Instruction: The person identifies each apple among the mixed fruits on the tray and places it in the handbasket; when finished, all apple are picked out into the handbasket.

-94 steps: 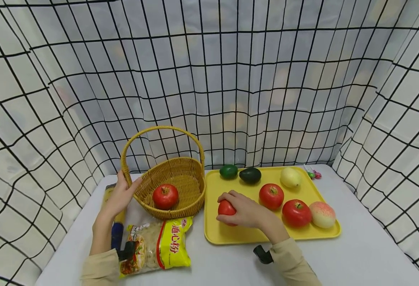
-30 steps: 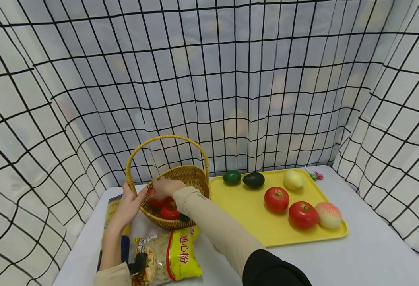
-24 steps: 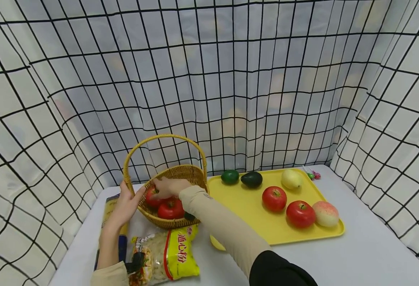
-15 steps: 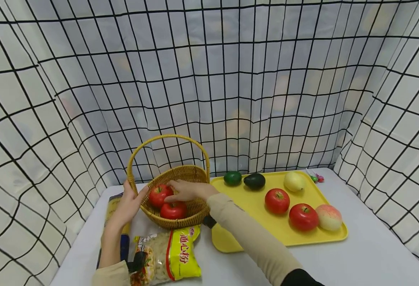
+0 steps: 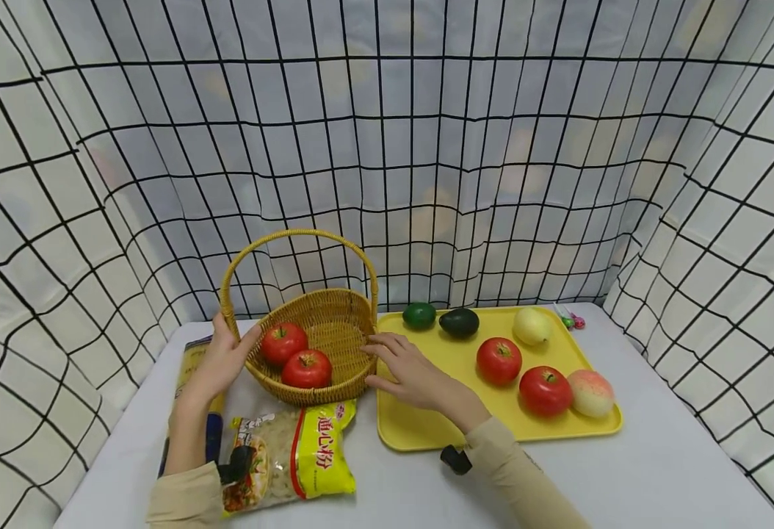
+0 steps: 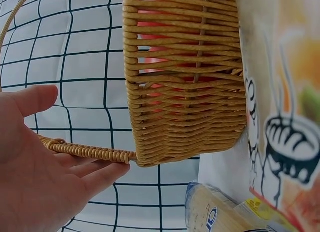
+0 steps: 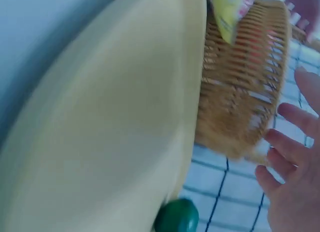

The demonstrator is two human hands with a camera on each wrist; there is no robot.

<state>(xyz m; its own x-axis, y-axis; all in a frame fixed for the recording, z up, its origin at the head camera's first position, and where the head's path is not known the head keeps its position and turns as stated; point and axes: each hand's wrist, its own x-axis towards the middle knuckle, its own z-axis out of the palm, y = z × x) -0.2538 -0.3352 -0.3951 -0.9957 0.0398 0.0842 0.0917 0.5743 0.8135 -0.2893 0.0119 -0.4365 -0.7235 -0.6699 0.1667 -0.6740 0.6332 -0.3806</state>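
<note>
A yellow-brown wicker basket [image 5: 337,330] with a tall arched handle stands at the centre-left. Inside it, a red apple [image 5: 284,344] sits at the left behind a second red fruit [image 5: 307,368] with a brown top. My left hand [image 5: 218,367] touches the handle's left base; in the left wrist view, its nearly straight fingers [image 6: 102,174] lie behind the handle and the thumb stands apart. My right hand [image 5: 416,375] is spread at the basket's right rim, over the tray's left edge, holding nothing. Whether its fingertips touch the rim, I cannot tell.
The yellow tray [image 5: 427,430] bears two red fruits [image 5: 545,391], a peach [image 5: 592,393], a pale yellow fruit [image 5: 532,325], a dark avocado [image 5: 459,322] and a green fruit [image 5: 419,316]. A macaroni bag [image 5: 288,463] lies before the basket, a long yellow-blue packet [image 5: 214,426] left.
My right hand took a red apple from the tray into the basket and let go of it. It has since moved back right, out of the basket. My left hand has stayed by the handle.
</note>
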